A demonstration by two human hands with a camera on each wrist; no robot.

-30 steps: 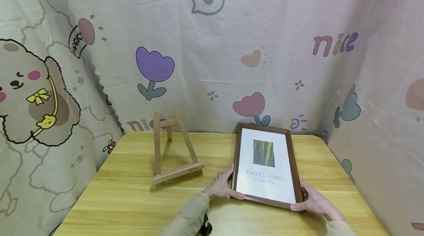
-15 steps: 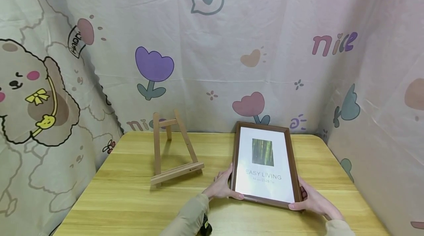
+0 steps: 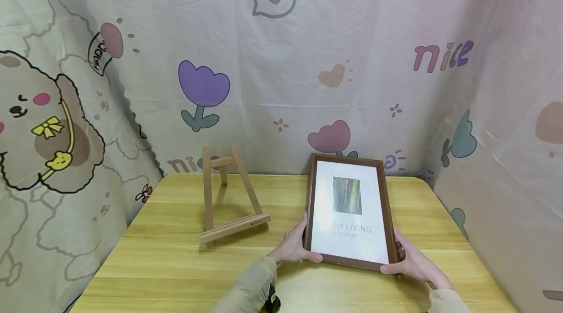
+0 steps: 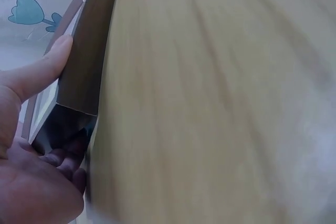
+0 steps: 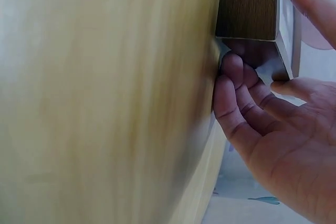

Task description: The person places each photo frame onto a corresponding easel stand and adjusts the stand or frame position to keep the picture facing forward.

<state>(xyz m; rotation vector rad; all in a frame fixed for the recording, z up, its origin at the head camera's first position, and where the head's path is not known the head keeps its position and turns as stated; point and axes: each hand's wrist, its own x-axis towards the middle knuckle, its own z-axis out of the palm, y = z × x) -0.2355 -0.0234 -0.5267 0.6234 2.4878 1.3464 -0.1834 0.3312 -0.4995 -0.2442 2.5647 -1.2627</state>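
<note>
A brown picture frame (image 3: 347,230) with a white sheet reading "LIVING" under its glazing is at the right of the table, tilted with its far end raised. My left hand (image 3: 292,247) grips its near left corner, and my right hand (image 3: 418,264) grips the near right corner. In the left wrist view the thumb (image 4: 50,69) presses the frame's front border while the fingers curl beneath the side. The right wrist view has curled fingers (image 5: 236,103) under the frame's corner (image 5: 249,9). A small wooden easel (image 3: 235,227) stands to the left, apart from both hands.
The wood-grain table (image 3: 167,264) carries both the frame and the easel. A printed cloth backdrop (image 3: 272,83) hangs close behind it and along both sides. A dark object (image 3: 272,301) sits by the left sleeve at the bottom edge.
The frame's far end has risen and the frame has tipped a little more upright, shifting slightly left. Both hands keep their grip on its corners. The easel stays put.
</note>
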